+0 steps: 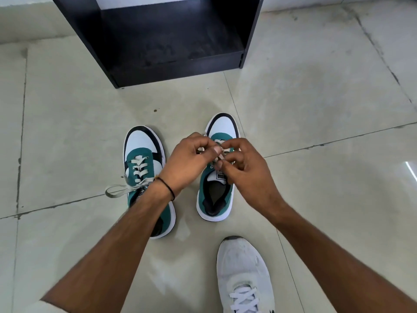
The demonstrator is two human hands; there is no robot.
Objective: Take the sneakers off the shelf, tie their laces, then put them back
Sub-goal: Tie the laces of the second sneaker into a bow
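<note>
Nearest of all, a white mesh shoe [244, 274] on the person's own foot is resting by the floor's near edge. Pale glossy tiled floor [316, 109] is carrying everything, and a black open wooden shelf [171, 41] is standing towards its far edge. Two green, white and black sneakers are sitting side by side mid-floor, toes pointing at the shelf and well apart from it. The left sneaker [144, 152] is trailing a bow loop onto the tile, so it is probably done. The right sneaker [223, 129] is getting the attention. The left hand [185, 163] and right hand [246, 175] are meeting over its tongue, touching, each pinching the flat white lace [222, 154] between thumb and fingertips. Fingers are hiding the knot itself. A bow is likely forming. Tying it well is going to mean keeping both loops taut, drawing them outward evenly, and stopping the sneaker sliding on slick tile.
</note>
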